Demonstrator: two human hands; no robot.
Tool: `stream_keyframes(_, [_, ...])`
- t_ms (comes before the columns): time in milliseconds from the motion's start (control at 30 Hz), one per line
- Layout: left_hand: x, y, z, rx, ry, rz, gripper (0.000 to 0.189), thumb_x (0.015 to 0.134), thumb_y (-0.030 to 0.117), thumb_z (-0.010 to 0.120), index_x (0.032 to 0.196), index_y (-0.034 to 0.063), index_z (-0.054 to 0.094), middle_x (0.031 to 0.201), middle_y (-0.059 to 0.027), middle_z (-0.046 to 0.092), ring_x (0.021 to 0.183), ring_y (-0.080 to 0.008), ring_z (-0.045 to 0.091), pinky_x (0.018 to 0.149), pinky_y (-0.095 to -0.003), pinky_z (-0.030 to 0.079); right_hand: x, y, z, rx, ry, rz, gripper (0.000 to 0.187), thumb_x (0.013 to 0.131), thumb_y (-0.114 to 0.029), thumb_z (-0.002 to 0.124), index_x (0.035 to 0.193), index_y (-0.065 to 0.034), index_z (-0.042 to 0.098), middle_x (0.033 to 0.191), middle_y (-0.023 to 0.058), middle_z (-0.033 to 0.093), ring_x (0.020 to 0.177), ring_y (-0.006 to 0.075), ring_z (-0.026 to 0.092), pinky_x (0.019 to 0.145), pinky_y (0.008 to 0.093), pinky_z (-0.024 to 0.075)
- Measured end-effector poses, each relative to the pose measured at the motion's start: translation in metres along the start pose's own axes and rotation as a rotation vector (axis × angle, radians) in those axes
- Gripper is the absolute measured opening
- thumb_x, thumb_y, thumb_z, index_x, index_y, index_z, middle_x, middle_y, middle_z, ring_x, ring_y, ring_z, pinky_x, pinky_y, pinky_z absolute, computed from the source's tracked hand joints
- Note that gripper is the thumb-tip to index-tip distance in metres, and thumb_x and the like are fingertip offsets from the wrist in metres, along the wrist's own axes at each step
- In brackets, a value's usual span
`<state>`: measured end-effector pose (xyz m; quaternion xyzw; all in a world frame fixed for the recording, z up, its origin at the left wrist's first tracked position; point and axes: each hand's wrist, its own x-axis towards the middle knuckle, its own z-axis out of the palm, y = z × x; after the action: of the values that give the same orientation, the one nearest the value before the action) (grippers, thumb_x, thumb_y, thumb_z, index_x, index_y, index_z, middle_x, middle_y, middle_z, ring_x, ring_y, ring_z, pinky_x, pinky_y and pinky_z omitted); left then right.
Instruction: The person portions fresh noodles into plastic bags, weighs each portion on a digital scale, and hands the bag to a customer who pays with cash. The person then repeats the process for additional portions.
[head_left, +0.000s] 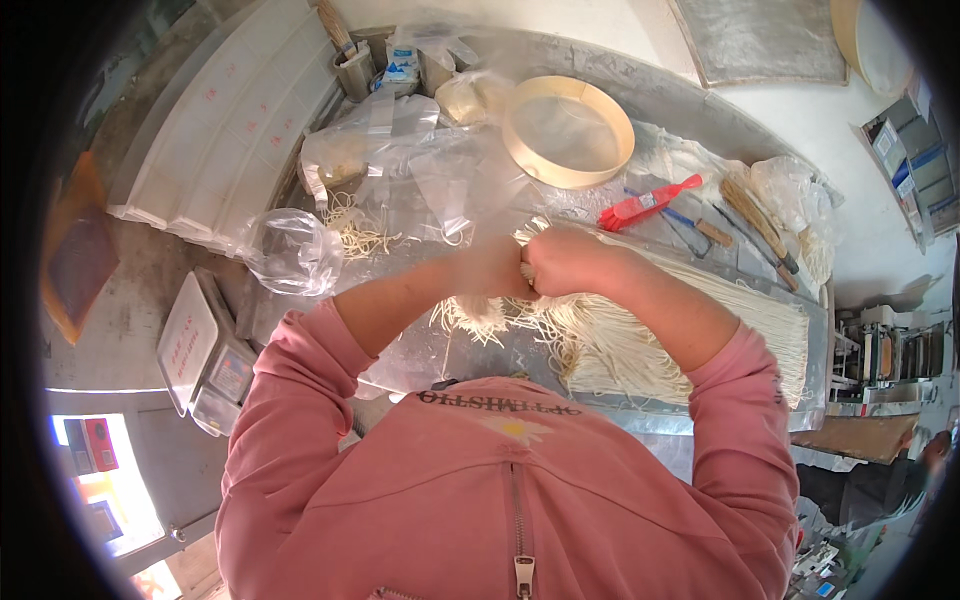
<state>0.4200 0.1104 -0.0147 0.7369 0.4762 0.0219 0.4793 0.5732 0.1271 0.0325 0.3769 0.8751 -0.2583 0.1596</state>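
Both my hands meet over the metal table, closed around a bunch of pale noodles (480, 319). My left hand (495, 268) is partly blurred, with noodle ends hanging below it. My right hand (562, 261) presses against it, and noodle tips stick out above its knuckles. A long layer of thin noodles (735, 322) lies under and beyond my right forearm, with a tangled end near my chest. The fingertips of both hands are hidden.
A round wooden-rimmed sieve (525, 161), plastic bags (405, 124) and loose noodles (356, 229) lie at the back. Red gloves (637, 208) and a brush (757, 217) are at right. A scale (191, 337) and white plastic crates (232, 112) are at left. Another person (862, 487) is far right.
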Motion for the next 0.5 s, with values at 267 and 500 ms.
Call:
stream_keyframes(267, [-0.015,-0.005,-0.009,-1.434,-0.197,0.452,0.022,0.082,0.022,0.071,0.085,0.0021,0.061,0.061,0.0017,0.052,0.049,-0.0055,0.047,0.043,-0.0224,0.035,0.000,0.024,0.034,1.958,0.019,-0.700,0.025,0.070,-0.004,0.071,0.094,-0.0008,0.063,0.082,0.0033,0.063,0.075,0.0121,0.059,0.067,0.0288,0.0469])
stream_keyframes(500, [0.008,0.005,-0.004,-1.789,0.108,0.650,0.046,0.092,0.030,0.056,0.125,-0.0002,0.046,0.128,-0.0155,0.050,0.117,-0.0316,0.050,0.097,-0.0449,0.043,0.014,-0.023,0.027,0.713,1.005,-0.307,0.019,0.082,-0.016,0.067,0.088,-0.0047,0.054,0.094,0.0130,0.062,0.083,0.0284,0.062,0.073,0.0373,0.0460])
